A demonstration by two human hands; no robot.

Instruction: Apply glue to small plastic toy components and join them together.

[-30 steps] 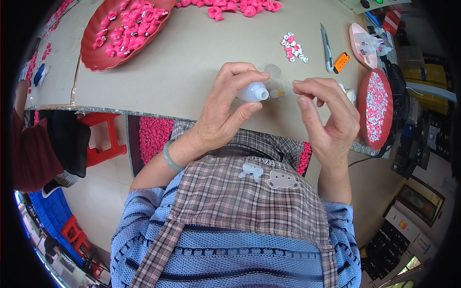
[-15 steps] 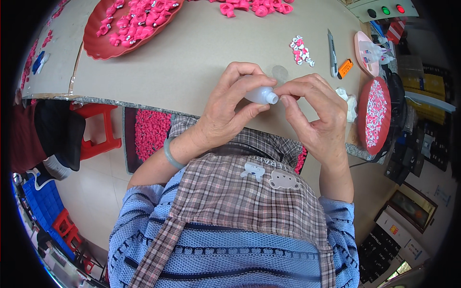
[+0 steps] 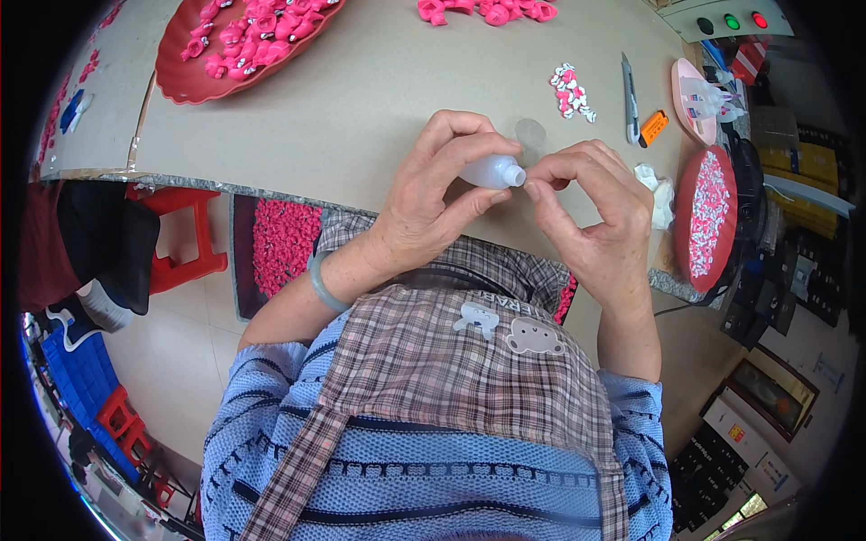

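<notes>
My left hand (image 3: pixel 417 206) holds a small translucent white squeeze bottle (image 3: pixel 490 171) between thumb and fingers. The bottle lies on its side over the table's near edge, and its uncapped, narrow neck points right. Close to that neck is my right hand (image 3: pixel 603 203), its thumb and forefinger drawn together in a pinch. Whatever may be between those fingertips is too small or hidden to make out. A round grey spot (image 3: pixel 530 135) marks the tabletop just beyond the hands.
A red scalloped tray (image 3: pixel 194 86) of pink moulded pieces sits far left. Toward the right are a small pile of pink-and-white pieces (image 3: pixel 570 92), a utility knife (image 3: pixel 630 99), an orange cutter (image 3: pixel 653 129), crumpled tissue (image 3: pixel 663 200), a pink dish (image 3: pixel 683 86) with bottles, and a red tray (image 3: pixel 732 194).
The bottle has turned a little in my left hand, its neck now facing more to the right. My right hand stays pinched beside the neck, nearly in place.
</notes>
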